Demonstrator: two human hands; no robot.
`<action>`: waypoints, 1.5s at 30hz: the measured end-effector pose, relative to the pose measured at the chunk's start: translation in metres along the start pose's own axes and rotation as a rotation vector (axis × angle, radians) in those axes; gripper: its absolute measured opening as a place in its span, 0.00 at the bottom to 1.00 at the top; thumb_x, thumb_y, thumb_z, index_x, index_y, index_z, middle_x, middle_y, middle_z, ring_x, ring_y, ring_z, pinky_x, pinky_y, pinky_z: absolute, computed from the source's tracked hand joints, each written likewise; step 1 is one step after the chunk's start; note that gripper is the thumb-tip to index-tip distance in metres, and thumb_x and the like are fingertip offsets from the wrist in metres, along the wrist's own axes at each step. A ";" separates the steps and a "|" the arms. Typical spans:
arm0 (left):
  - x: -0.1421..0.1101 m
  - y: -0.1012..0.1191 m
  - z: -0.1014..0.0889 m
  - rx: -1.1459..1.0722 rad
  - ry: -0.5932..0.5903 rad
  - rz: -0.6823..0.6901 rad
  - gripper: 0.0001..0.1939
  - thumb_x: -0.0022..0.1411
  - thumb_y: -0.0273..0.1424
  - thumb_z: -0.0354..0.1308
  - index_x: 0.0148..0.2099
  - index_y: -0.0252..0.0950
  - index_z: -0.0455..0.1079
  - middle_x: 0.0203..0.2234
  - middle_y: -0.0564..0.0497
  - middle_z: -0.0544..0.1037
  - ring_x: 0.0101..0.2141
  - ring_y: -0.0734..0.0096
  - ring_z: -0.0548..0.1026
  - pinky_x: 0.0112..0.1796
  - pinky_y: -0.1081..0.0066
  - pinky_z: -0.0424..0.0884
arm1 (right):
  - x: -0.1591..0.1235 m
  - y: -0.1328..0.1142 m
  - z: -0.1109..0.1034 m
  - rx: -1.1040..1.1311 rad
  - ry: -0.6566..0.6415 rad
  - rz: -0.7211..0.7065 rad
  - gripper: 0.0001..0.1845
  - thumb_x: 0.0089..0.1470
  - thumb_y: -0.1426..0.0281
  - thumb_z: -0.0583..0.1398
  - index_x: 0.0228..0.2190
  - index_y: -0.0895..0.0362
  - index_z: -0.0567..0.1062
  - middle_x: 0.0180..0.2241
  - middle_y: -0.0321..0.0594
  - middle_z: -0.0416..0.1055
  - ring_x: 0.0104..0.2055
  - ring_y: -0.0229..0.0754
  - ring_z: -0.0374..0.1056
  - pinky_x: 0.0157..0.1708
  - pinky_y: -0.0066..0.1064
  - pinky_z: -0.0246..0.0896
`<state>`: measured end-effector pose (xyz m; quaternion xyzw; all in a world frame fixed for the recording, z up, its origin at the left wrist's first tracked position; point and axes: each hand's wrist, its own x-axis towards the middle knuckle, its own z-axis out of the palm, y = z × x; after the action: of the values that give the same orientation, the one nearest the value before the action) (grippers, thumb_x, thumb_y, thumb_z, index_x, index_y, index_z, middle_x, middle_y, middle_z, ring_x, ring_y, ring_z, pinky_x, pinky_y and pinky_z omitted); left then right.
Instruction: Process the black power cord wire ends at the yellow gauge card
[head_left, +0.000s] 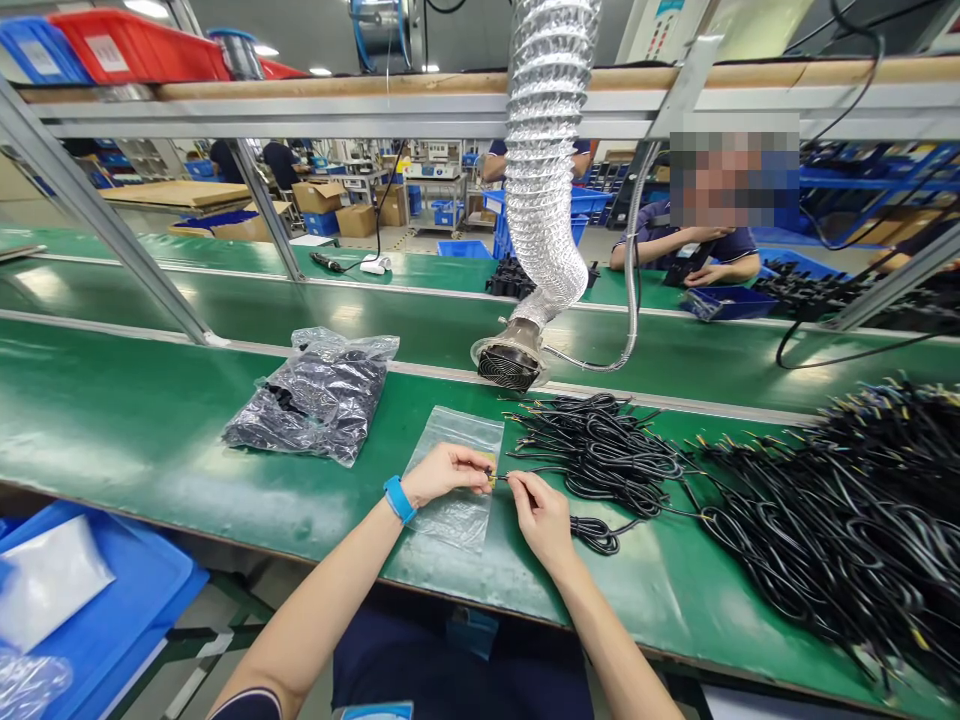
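Observation:
Above a clear zip bag (457, 530) on the green bench, my two hands nearly meet. My left hand (444, 474), with a blue band at the wrist, pinches a small dark part (490, 474) whose exact kind is too small to make out. Between finger and thumb, my right hand (541, 518) grips a black cable (503, 478) close to its end, which points at that part. Some yellow shows behind the fingertips. A coiled cable bundle (598, 535) lies just right of my right hand. More bundled black cables (607, 450) sit beyond it.
A large cable pile (840, 530) covers the bench's right side. A bag of black parts (319, 395) lies to the left. Overhead hangs a silver duct (551, 150) with a fan-like mouth (510, 362). Across the bench, a person handles a dark part (684, 262). Blue bins (150, 570) stand lower left.

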<state>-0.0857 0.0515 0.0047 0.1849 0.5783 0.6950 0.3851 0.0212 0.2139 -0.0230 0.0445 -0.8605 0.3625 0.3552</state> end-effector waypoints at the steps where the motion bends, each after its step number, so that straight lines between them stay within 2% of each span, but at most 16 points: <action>1: 0.000 -0.001 0.001 -0.007 0.004 -0.007 0.26 0.39 0.39 0.75 0.39 0.27 0.77 0.24 0.45 0.81 0.26 0.67 0.79 0.35 0.66 0.76 | 0.000 -0.001 0.000 0.002 0.003 -0.013 0.11 0.63 0.70 0.54 0.34 0.56 0.76 0.28 0.39 0.75 0.27 0.38 0.71 0.27 0.27 0.63; 6: 0.003 -0.010 0.011 -0.029 0.069 -0.017 0.27 0.37 0.39 0.75 0.37 0.27 0.75 0.24 0.46 0.81 0.27 0.66 0.79 0.34 0.67 0.76 | 0.002 -0.003 0.000 -0.092 0.017 -0.130 0.08 0.63 0.72 0.55 0.34 0.56 0.75 0.26 0.39 0.73 0.27 0.38 0.68 0.28 0.28 0.61; 10: 0.002 -0.015 0.017 0.022 0.121 0.045 0.25 0.38 0.40 0.75 0.35 0.29 0.74 0.23 0.48 0.80 0.26 0.67 0.79 0.34 0.67 0.75 | 0.001 -0.001 0.001 -0.214 0.039 -0.196 0.11 0.64 0.73 0.54 0.33 0.57 0.74 0.25 0.40 0.73 0.26 0.39 0.68 0.28 0.29 0.60; 17: 0.000 -0.019 0.021 0.304 0.177 0.276 0.17 0.44 0.38 0.72 0.32 0.31 0.77 0.26 0.49 0.80 0.26 0.72 0.75 0.30 0.72 0.71 | -0.003 0.002 0.004 -0.126 -0.033 -0.126 0.16 0.65 0.71 0.51 0.29 0.57 0.74 0.24 0.39 0.74 0.24 0.37 0.70 0.27 0.27 0.60; 20: 0.000 -0.020 0.020 0.360 0.153 0.338 0.16 0.46 0.39 0.71 0.32 0.32 0.78 0.27 0.49 0.79 0.27 0.72 0.74 0.31 0.73 0.71 | -0.004 0.001 0.003 -0.105 -0.088 -0.097 0.18 0.65 0.71 0.50 0.26 0.57 0.72 0.21 0.38 0.72 0.22 0.36 0.68 0.25 0.26 0.58; 25: -0.001 -0.021 0.015 0.397 0.060 0.300 0.17 0.48 0.41 0.70 0.32 0.32 0.78 0.26 0.48 0.80 0.27 0.70 0.76 0.30 0.72 0.72 | -0.005 -0.001 0.001 -0.123 -0.183 -0.075 0.20 0.65 0.71 0.48 0.22 0.56 0.69 0.19 0.36 0.68 0.21 0.35 0.64 0.24 0.26 0.53; 32: -0.002 -0.021 0.016 0.550 0.024 0.345 0.12 0.53 0.38 0.68 0.33 0.33 0.79 0.27 0.48 0.80 0.29 0.70 0.75 0.32 0.73 0.70 | -0.005 0.002 0.002 -0.192 -0.220 -0.083 0.24 0.67 0.68 0.46 0.20 0.55 0.67 0.16 0.34 0.64 0.18 0.35 0.61 0.22 0.27 0.49; 35: 0.000 -0.021 0.018 0.558 0.057 0.348 0.11 0.54 0.37 0.67 0.35 0.34 0.80 0.28 0.48 0.81 0.30 0.70 0.76 0.32 0.73 0.70 | -0.004 0.002 0.003 -0.160 -0.194 -0.080 0.23 0.67 0.68 0.47 0.23 0.56 0.70 0.18 0.36 0.68 0.20 0.36 0.65 0.23 0.27 0.53; 39: 0.002 -0.019 0.019 0.581 0.141 0.346 0.11 0.54 0.35 0.66 0.38 0.35 0.80 0.29 0.48 0.81 0.31 0.69 0.76 0.34 0.72 0.71 | -0.007 -0.001 0.004 -0.068 -0.080 -0.015 0.16 0.66 0.69 0.50 0.32 0.56 0.75 0.28 0.40 0.76 0.29 0.39 0.73 0.30 0.27 0.63; 42: 0.002 -0.018 0.019 0.565 0.167 0.320 0.11 0.53 0.36 0.67 0.37 0.34 0.80 0.29 0.48 0.81 0.31 0.68 0.76 0.33 0.71 0.72 | -0.011 -0.004 0.003 -0.031 -0.012 0.041 0.11 0.65 0.68 0.53 0.37 0.57 0.76 0.30 0.41 0.75 0.30 0.40 0.72 0.31 0.29 0.65; 45: 0.001 -0.019 0.018 0.535 0.175 0.268 0.12 0.52 0.36 0.67 0.36 0.33 0.80 0.28 0.48 0.81 0.29 0.68 0.76 0.32 0.71 0.72 | -0.013 -0.004 0.003 -0.006 -0.016 0.052 0.11 0.64 0.68 0.54 0.36 0.56 0.76 0.29 0.40 0.74 0.30 0.40 0.71 0.32 0.30 0.66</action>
<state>-0.0676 0.0645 -0.0085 0.2939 0.7422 0.5759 0.1765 0.0305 0.2067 -0.0299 0.0240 -0.8652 0.3688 0.3389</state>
